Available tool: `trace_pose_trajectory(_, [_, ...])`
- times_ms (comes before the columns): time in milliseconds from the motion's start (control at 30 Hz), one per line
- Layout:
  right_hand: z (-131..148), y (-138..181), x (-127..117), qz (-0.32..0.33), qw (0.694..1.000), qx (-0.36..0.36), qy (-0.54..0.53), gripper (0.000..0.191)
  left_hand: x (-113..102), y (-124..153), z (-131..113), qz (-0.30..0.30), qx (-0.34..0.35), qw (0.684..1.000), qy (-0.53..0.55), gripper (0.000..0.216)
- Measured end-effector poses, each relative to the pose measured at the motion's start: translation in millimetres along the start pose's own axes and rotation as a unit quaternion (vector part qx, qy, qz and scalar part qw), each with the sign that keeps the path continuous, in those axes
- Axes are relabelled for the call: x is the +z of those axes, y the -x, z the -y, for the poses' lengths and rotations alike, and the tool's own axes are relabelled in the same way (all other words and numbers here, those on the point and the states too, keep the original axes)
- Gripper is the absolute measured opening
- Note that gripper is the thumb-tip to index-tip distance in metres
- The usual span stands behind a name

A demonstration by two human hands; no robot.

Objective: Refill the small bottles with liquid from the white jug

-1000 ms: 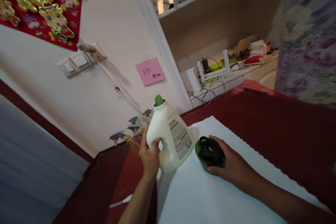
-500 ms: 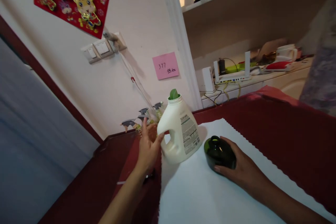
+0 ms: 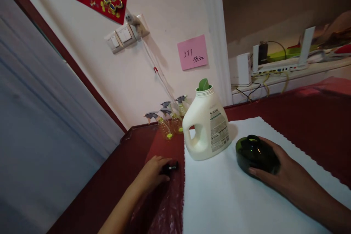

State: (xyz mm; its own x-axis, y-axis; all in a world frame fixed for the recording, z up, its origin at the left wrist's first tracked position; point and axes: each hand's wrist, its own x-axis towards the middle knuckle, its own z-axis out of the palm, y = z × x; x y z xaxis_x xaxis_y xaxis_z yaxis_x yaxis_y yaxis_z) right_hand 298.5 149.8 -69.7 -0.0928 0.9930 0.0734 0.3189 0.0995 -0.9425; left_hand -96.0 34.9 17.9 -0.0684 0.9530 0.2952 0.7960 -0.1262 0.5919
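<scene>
A white detergent jug (image 3: 207, 126) with its green spout uncovered stands on a white mat (image 3: 233, 193). My right hand (image 3: 276, 170) lies over a dark green cap (image 3: 253, 153) resting on the mat right of the jug, fingers curled round it. My left hand (image 3: 152, 173) is down on the red cloth left of the mat, fingers closed on a small black object (image 3: 170, 167) that I cannot name.
Three spray bottles (image 3: 168, 119) stand behind the jug by the wall. A red cloth (image 3: 301, 117) covers the table. A white router (image 3: 282, 62) and cables sit on a ledge at the back right. A pink note (image 3: 192, 52) and switches hang on the wall.
My left hand let go of the jug's handle and dropped to the red cloth, closing on a small black object. The right hand stayed on the green cap. The view swung left and down.
</scene>
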Motion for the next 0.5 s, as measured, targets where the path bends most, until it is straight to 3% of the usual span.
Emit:
trace_pose_trajectory(167, [3.2, 0.7, -0.3, 0.008, 1.0, -0.002, -0.009, 0.098, 1.1, 6.2, -9.0, -0.018, 0.003, 1.0, -0.001, 0.031])
trace_pose_trajectory(300, [7.2, 2.9, -0.2, 0.018, 1.0, -0.009, -0.008, 0.098, -15.6, 8.4, -50.6, 0.052, 0.004, 0.998, 0.03, 0.03])
trace_pose_trajectory(400, [11.1, 4.4, -0.1, 0.017, 0.999, -0.024, -0.013, 0.095, -15.9, 4.2, -93.3, -0.01, -0.001, 0.99, 0.143, 0.032])
trace_pose_trajectory(500, [16.3, 5.2, -0.3, 0.012, 0.999, -0.034, -0.025, 0.094, 3.4, -8.2, -135.3, -0.084, -0.012, 0.958, 0.275, 0.039])
